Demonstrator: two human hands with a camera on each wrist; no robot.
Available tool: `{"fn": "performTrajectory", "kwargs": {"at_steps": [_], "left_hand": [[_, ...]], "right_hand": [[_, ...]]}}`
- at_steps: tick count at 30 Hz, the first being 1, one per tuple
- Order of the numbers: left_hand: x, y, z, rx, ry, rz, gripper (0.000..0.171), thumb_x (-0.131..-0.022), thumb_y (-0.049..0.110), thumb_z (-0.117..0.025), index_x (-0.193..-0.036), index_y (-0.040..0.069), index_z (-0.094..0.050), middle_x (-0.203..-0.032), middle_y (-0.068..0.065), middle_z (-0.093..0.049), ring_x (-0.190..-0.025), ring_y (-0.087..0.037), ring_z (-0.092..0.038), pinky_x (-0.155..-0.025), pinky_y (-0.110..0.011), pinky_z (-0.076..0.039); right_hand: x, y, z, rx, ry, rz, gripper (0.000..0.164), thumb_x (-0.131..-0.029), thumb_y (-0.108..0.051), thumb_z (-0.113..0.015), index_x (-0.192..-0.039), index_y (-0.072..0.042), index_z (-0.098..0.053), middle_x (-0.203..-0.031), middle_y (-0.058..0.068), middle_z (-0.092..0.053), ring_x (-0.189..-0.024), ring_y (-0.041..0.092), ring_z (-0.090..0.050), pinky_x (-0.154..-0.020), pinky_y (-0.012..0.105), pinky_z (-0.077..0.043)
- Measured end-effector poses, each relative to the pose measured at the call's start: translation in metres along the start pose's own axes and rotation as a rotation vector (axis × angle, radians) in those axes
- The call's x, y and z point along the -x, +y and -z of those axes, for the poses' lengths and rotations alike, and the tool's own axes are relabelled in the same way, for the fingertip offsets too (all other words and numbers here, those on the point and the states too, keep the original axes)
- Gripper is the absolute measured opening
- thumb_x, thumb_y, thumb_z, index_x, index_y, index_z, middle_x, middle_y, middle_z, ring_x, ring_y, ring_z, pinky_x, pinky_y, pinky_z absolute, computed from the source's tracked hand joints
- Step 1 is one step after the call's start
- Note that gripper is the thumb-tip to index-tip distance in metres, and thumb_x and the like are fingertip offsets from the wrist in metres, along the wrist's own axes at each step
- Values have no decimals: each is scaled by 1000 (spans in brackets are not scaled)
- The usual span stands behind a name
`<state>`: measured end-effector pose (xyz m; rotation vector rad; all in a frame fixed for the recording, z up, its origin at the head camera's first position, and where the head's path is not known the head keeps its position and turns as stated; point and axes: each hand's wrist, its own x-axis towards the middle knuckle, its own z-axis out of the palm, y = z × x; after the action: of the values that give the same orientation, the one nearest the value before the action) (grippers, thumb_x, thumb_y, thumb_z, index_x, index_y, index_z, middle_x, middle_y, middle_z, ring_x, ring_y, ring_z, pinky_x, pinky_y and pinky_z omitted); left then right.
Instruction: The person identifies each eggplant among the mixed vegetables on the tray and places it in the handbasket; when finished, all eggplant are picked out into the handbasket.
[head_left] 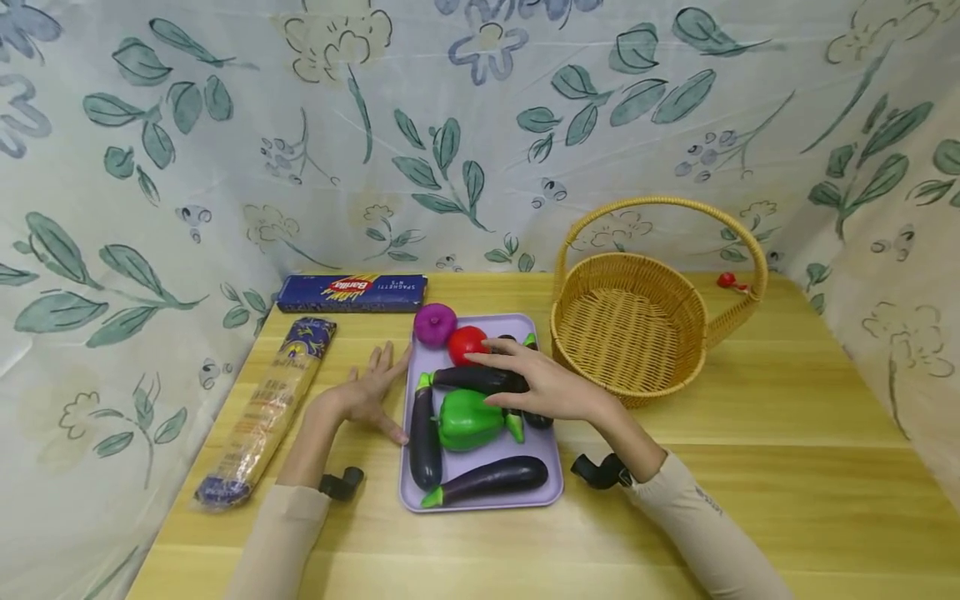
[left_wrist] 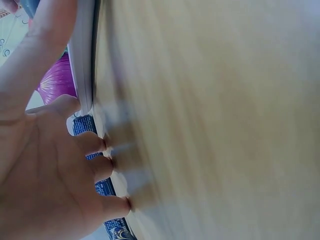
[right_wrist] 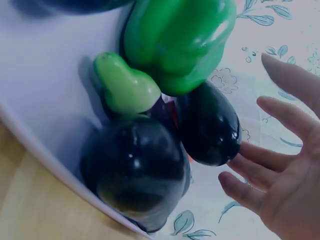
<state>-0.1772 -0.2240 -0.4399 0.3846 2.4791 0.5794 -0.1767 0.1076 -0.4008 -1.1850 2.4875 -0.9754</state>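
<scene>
A lilac tray point(head_left: 465, 467) holds a green bell pepper point(head_left: 468, 421), a red tomato point(head_left: 465, 343), a purple onion point(head_left: 435, 325) and several dark eggplants point(head_left: 495, 478). My left hand point(head_left: 371, 396) spreads its fingers at the tray's left edge, thumb and forefinger right at the rim. In the left wrist view, its other fingertips come down to the tabletop. Over the tray's right half, my right hand point(head_left: 551, 385) reaches with loosely extended fingers and grips nothing. The right wrist view shows its fingers beside the rounded end of an eggplant point(right_wrist: 210, 125). That hand partly covers the eggplants at the right.
Right of the tray stands a wicker basket point(head_left: 630, 333) with a tall handle. A blue spaghetti box point(head_left: 352, 293) lies at the back left, and a clear pasta bag point(head_left: 270, 408) in front of it. A small red object point(head_left: 727, 281) lies behind the basket's handle.
</scene>
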Motion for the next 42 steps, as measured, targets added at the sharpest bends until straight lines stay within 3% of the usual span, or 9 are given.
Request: {"fn": "performTrajectory", "kwargs": {"at_steps": [9, 15, 31, 42], "left_hand": [[-3, 0, 1, -12, 7, -16, 152, -62, 49, -95, -166, 18, 12, -167, -30, 23, -156, -48, 22, -122, -75, 9], [0, -1, 0, -6, 13, -6, 152, -62, 47, -95, -166, 17, 11, -167, -30, 23, -156, -48, 21, -122, -74, 10], [0, 0, -1, -1, 12, 17, 151, -64, 46, -95, -166, 21, 12, -168, -28, 24, -157, -46, 21, -124, -72, 9], [1, 1, -3, -34, 12, 21, 152, -62, 50, -95, -166, 20, 11, -168, -29, 23, -157, -47, 20, -124, -72, 7]], "right_hand": [[-2, 3, -6, 147, 98, -75, 49, -94, -27, -77, -141, -16, -66, -133, 14, -63, -120, 31, -60, -103, 50, -53], [-5, 0, -14, 194, 128, -108, 40, -92, -24, -79, -132, -17, -73, -113, 6, -69, -102, 25, -61, -86, 38, -50], [-4, -3, -12, 175, 173, -108, 39, -91, -23, -80, -129, -17, -75, -110, 3, -69, -99, 20, -61, -83, 33, -50], [12, 0, 25, 2, 227, -143, 42, -89, -23, -83, -129, -20, -75, -110, 4, -71, -85, 17, -57, -71, 27, -46]]}}
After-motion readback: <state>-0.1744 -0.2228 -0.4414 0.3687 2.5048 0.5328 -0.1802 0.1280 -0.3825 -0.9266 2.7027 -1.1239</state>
